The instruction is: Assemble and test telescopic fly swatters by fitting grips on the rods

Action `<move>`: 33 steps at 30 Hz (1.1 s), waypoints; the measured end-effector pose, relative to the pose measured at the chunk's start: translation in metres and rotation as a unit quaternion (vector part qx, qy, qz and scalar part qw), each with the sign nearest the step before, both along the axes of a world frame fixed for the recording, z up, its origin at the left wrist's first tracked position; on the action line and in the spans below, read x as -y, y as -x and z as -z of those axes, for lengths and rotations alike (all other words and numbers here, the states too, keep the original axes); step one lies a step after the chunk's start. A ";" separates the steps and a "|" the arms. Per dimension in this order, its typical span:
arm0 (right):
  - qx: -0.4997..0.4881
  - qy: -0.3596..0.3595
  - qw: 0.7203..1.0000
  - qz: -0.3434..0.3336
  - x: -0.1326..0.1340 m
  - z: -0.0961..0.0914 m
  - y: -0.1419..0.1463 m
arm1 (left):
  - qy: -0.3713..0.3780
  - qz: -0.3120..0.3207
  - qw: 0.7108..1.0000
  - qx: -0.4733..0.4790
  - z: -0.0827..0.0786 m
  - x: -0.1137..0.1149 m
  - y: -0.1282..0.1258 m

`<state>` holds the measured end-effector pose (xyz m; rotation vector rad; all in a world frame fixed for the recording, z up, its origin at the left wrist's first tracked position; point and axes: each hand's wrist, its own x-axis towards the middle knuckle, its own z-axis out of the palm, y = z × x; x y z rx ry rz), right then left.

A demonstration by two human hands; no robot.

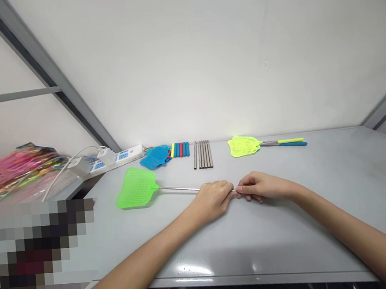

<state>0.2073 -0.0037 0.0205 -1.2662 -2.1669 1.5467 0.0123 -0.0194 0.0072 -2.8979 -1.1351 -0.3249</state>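
A green fly swatter (137, 187) lies on the grey table (284, 226), its thin metal rod (178, 188) pointing right. My left hand (213, 198) is closed around the rod near its right end. My right hand (258, 186) is closed too, its fingertips pinching the rod's tip right beside my left hand. What the right hand holds beyond the tip is hidden under its fingers.
Against the wall lie blue swatter heads (154, 157), a row of coloured handles (180, 149), several metal rods (202, 154), and yellow swatters with yellow and blue handles (246, 145). A power strip (114, 158) with a charger sits at left, beside pink packaging (16, 168).
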 end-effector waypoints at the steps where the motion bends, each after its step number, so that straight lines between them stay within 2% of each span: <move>1: 0.002 -0.003 1.000 0.002 0.000 0.000 0.000 | 0.003 0.003 1.000 0.001 0.000 0.000 0.000; 7: -0.008 0.012 1.000 -0.011 0.000 0.000 0.000 | 0.030 0.003 1.000 -0.005 0.000 0.001 0.000; 17: -0.017 0.029 0.999 -0.030 -0.002 0.002 -0.003 | 0.012 -0.008 1.000 -0.020 -0.001 0.003 -0.001; 33: -0.003 0.055 0.998 -0.041 -0.002 0.004 -0.002 | 0.031 0.004 1.000 0.002 0.003 -0.001 0.001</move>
